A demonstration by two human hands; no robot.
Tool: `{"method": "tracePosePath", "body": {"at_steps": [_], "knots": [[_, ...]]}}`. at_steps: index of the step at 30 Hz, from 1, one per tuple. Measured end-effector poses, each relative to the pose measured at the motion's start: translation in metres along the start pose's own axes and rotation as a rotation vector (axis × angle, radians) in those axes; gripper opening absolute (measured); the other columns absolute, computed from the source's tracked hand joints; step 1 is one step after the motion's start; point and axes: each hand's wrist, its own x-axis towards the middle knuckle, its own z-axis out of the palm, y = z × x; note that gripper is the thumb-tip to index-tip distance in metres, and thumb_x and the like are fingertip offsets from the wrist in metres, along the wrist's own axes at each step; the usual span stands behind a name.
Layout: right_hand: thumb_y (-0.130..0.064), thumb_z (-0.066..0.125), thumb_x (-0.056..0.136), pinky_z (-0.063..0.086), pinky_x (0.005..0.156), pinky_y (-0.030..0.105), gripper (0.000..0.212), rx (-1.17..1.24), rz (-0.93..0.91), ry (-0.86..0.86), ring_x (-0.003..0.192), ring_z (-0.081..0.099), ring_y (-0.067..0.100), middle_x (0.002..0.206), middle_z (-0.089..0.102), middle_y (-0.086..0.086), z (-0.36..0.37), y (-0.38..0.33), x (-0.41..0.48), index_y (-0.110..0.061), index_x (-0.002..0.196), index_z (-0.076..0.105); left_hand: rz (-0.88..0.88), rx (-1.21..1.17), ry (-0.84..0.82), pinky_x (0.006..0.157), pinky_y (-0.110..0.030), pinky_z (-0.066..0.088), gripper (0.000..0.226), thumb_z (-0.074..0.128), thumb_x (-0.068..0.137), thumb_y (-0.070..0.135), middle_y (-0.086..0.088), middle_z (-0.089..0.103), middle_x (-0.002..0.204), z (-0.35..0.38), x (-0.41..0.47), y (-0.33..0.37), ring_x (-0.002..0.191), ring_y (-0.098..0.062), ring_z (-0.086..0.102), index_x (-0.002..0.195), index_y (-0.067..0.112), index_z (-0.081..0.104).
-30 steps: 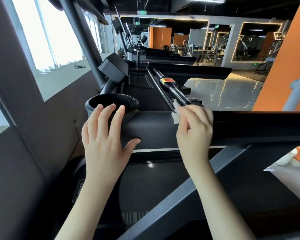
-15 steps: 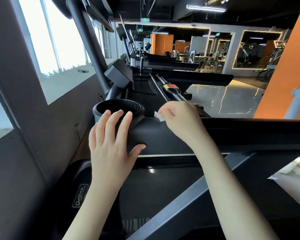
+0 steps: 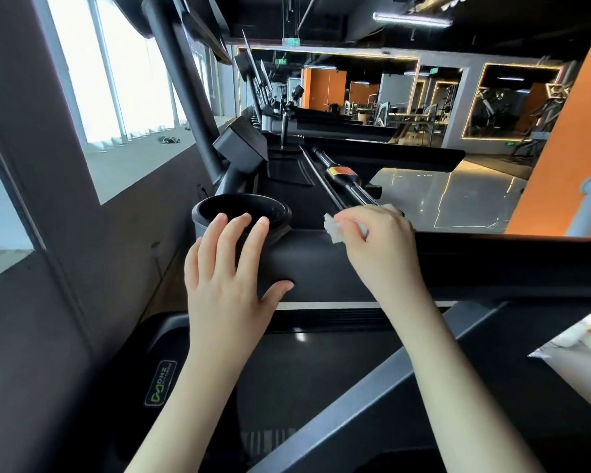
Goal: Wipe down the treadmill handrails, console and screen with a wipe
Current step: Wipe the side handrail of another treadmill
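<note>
Head view: two bare arms reach over a treadmill in a gym.
Cup holder: a round black plastic cup holder [image 3: 198,227] sits at the left end of the treadmill's top.
Console: the long smooth black plastic console bar [image 3: 314,264] starts right beside the cup holder and runs off to the right.
Left hand: the left hand [image 3: 226,288] lies flat on the console, just in front of the cup holder.
Left fingers: straight and a little spread. The tips reach the cup holder's near rim. The thumb sticks out to the right.
Wipe: the small white crumpled wipe [image 3: 333,228] is right of the cup holder, at the console's far top edge. I cannot tell if it touches the console.
Right hand: the right hand [image 3: 379,247] holds the wipe.
Right fingers: curled, pinching the wipe between thumb and fingertips.
Rod: a thin black metal rod with an orange sticker [image 3: 342,175] runs away behind and right of the cup holder.
Windows: tall bright windows [image 3: 116,80] are up and left of the cup holder.
Badge: a small green logo badge [image 3: 160,384] is below the cup holder.
</note>
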Motion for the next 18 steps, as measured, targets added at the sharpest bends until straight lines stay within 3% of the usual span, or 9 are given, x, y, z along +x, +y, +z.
{"method": "tracePosePath", "body": {"at_steps": [7, 10, 14, 16, 18], "knots": [[-0.006, 0.058, 0.089, 0.05, 0.078, 0.031, 0.018, 0.054, -0.319, 0.168, 0.086, 0.058, 0.021, 0.092, 0.069, 0.005, 0.005, 0.002, -0.039, -0.004, 0.091, 0.075, 0.0, -0.007, -0.001, 0.103, -0.047, 0.03, 0.08, 0.083, 0.064, 0.036, -0.017, 0.052, 0.135, -0.001, -0.001, 0.002, 0.133, -0.034, 0.035, 0.133, 0.007, 0.052], [0.003, 0.062, 0.087, 0.051, 0.065, 0.037, 0.013, 0.064, -0.214, 0.247, 0.076, 0.056, 0.025, 0.09, 0.059, 0.009, 0.002, 0.011, -0.042, -0.001, 0.09, 0.074, -0.009, -0.014, -0.008, 0.103, -0.047, 0.031, 0.078, 0.084, 0.066, 0.033, -0.016, 0.052, 0.135, -0.002, -0.001, 0.003, 0.133, -0.034, 0.034, 0.133, 0.007, 0.053], [0.006, 0.061, 0.089, 0.046, 0.075, 0.027, 0.013, -0.003, -0.248, 0.278, 0.08, 0.053, 0.025, 0.089, 0.057, 0.006, 0.017, 0.003, -0.068, 0.001, 0.088, 0.072, -0.009, -0.046, -0.013, 0.103, -0.047, 0.032, 0.067, 0.071, 0.075, 0.031, -0.014, 0.05, 0.137, -0.003, -0.002, 0.002, 0.134, -0.033, 0.034, 0.135, 0.008, 0.051], [0.002, 0.054, 0.093, 0.048, 0.077, 0.03, 0.019, -0.052, -0.325, 0.218, 0.082, 0.055, 0.026, 0.09, 0.061, 0.006, 0.023, 0.004, -0.086, 0.0, 0.087, 0.072, -0.014, -0.086, -0.022, 0.104, -0.045, 0.03, 0.064, 0.063, 0.079, 0.029, -0.012, 0.049, 0.139, -0.006, -0.001, 0.001, 0.135, -0.032, 0.034, 0.137, 0.007, 0.048], [0.002, 0.055, 0.092, 0.05, 0.076, 0.031, 0.019, -0.098, -0.325, 0.273, 0.082, 0.056, 0.025, 0.087, 0.065, 0.007, 0.022, 0.015, -0.09, -0.003, 0.086, 0.073, -0.026, -0.14, -0.02, 0.107, -0.041, 0.027, 0.061, 0.057, 0.083, 0.027, -0.011, 0.048, 0.141, -0.007, 0.001, -0.001, 0.135, -0.03, 0.034, 0.138, 0.005, 0.045]]}}
